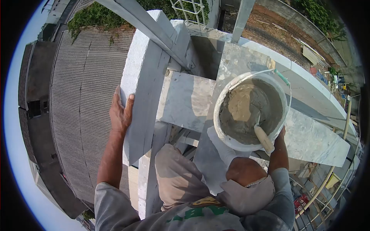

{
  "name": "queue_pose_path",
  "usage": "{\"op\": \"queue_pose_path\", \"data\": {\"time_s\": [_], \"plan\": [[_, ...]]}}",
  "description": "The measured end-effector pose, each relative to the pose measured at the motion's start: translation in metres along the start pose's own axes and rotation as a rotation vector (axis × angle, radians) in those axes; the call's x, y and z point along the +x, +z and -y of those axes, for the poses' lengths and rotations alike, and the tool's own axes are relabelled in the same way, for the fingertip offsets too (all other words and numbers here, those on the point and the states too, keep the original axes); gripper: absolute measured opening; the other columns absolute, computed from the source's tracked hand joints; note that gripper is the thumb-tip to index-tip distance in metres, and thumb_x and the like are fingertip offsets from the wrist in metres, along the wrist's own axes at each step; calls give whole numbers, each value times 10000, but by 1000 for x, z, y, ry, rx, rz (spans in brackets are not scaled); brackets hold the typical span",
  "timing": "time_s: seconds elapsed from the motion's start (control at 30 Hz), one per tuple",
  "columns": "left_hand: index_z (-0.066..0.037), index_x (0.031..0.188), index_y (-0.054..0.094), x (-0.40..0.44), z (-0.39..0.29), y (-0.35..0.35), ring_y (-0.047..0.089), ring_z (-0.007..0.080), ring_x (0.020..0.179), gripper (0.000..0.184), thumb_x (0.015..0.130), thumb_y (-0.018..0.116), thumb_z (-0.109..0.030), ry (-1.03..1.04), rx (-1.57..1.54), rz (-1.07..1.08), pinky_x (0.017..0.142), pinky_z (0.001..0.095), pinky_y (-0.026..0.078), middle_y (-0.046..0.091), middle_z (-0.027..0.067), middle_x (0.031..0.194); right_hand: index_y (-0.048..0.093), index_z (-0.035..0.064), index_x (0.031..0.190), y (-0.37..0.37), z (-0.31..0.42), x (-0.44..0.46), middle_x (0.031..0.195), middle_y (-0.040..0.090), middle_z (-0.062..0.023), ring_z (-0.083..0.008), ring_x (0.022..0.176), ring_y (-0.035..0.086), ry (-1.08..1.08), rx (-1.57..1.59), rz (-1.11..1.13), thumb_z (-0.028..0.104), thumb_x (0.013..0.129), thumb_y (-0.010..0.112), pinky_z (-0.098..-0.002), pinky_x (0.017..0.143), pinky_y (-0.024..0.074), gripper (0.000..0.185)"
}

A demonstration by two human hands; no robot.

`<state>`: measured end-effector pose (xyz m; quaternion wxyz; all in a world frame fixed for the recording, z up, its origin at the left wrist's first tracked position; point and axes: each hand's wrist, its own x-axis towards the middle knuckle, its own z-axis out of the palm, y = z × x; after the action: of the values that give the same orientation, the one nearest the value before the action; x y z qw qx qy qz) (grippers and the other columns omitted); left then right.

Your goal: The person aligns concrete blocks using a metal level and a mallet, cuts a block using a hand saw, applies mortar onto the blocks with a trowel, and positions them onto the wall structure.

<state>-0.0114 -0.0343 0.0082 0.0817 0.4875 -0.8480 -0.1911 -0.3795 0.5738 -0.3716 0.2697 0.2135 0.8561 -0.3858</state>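
My left hand (121, 111) grips the edge of a long white block (142, 92), its thumb on the near face and its fingers over the outer side. My right hand (282, 139) is against the right wall of a white bucket (220, 133); most of its fingers are hidden behind the bucket. Grey wet mortar (241, 104) fills part of the bucket. A trowel (263, 138) stands in it, blade sunk in the mortar and pale handle leaning over the near rim. The bucket's wire handle has a green grip (281, 77) and rests to the right.
A grey plank (231, 57) runs beneath the bucket, with openings beside it. Metal posts (148, 29) cross above the white blocks. A corrugated roof (86, 100) lies lower on the left. At lower right, bamboo poles (319, 190) rise beside a drop.
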Motion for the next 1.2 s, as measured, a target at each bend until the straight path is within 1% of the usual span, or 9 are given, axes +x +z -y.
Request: {"op": "queue_pose_path", "data": {"time_s": [0.03, 0.3, 0.47, 0.63, 0.67, 0.73, 0.83, 0.87, 1.2], "plan": [[24, 1391, 369, 0, 3, 1, 530, 405, 1177, 738, 918, 513, -524, 14, 21, -4, 980, 436, 433, 510, 294, 1270, 651, 57, 1051, -4, -24, 10, 979, 669, -166, -284, 944, 653, 117, 428, 58, 317, 866, 528, -428, 795, 499, 342], [25, 1397, 360, 0, 7, 3, 592, 382, 1074, 738, 923, 494, -524, 100, 136, -73, 877, 442, 498, 551, 266, 1197, 678, -17, 857, -40, 37, 1, 743, 680, -180, -300, 693, 685, -405, -469, 391, 296, 785, 606, -400, 614, 522, 329], [29, 1383, 370, 0, 11, 4, 608, 408, 990, 783, 887, 527, -556, 103, 118, -99, 826, 447, 505, 566, 262, 1154, 665, -65, 798, -86, 164, -127, 780, 661, -265, -375, 744, 680, -181, -741, -89, 263, 729, 620, -457, 696, 527, 338], [24, 1371, 388, -1, 14, 5, 616, 407, 945, 796, 873, 528, -581, 120, 105, -120, 785, 451, 513, 587, 249, 1099, 621, -54, 1018, -148, 270, -269, 946, 652, -280, -433, 904, 632, -679, -858, -594, 242, 803, 662, -472, 785, 505, 369], [24, 1370, 390, -1, 13, 5, 617, 405, 936, 799, 871, 529, -584, 114, 107, -115, 782, 450, 514, 589, 247, 1086, 607, -32, 988, -157, 281, -283, 852, 655, -254, -404, 794, 644, -913, -844, -720, 253, 849, 646, -456, 725, 503, 320], [24, 1367, 395, -2, 15, 5, 619, 400, 922, 804, 867, 528, -592, 108, 108, -106, 778, 449, 515, 591, 240, 1066, 581, -4, 927, -144, 332, -354, 744, 622, -162, -312, 668, 606, -1112, -395, -503, 259, 893, 630, -403, 650, 482, 270], [22, 1366, 400, 0, 16, 7, 619, 389, 920, 813, 861, 526, -603, 123, 97, -114, 776, 448, 518, 591, 232, 1054, 552, 16, 877, -116, 380, -393, 722, 561, -60, -204, 662, 533, -791, -131, 32, 257, 911, 627, -333, 640, 443, 255], [21, 1366, 402, 0, 17, 8, 619, 386, 925, 816, 858, 525, -607, 128, 93, -125, 776, 449, 518, 591, 231, 1058, 565, 13, 896, -97, 388, -394, 737, 556, -36, -174, 686, 523, -954, -230, 39, 268, 907, 633, -307, 650, 430, 264], [44, 1362, 397, -3, 12, 0, 614, 387, 966, 815, 867, 538, -588, 90, 55, -87, 813, 439, 506, 588, 258, 1091, 558, -1, 895, 119, 475, -527, 647, 521, -7, -116, 485, 488, -837, -22, 808, 390, 945, 533, -293, 455, 393, 395]]}}
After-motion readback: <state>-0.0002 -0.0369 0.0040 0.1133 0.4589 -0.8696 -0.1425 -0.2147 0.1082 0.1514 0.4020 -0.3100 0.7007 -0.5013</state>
